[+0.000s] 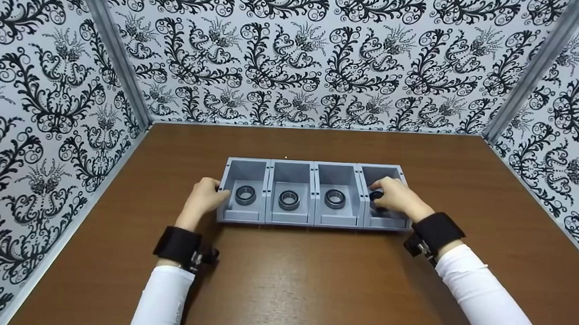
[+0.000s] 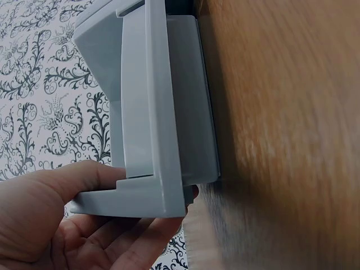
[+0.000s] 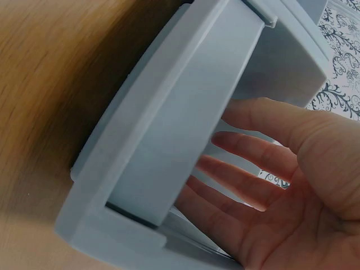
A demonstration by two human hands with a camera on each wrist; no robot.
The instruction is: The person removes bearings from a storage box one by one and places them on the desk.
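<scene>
Rightmost ring (image 1: pixel 375 195), partly hidden, behind right hand (image 1: pixel 398 196)

Four grey bins (image 1: pixel 314 206) in row, dark ring (image 1: pixel 288 207) inside each.

1. Left arm (image 1: pixel 161 299) reaches toward the far edge of the surface (image 1: pixel 288 281); left hand (image 1: pixel 204 196), thumb opposing bent fingers (image 2: pixel 151 239).
2. Right arm (image 1: pixel 490 302) slants inward; right hand (image 1: pixel 400 195) angled downward, fingers curved (their tips are partly hidden).
</scene>
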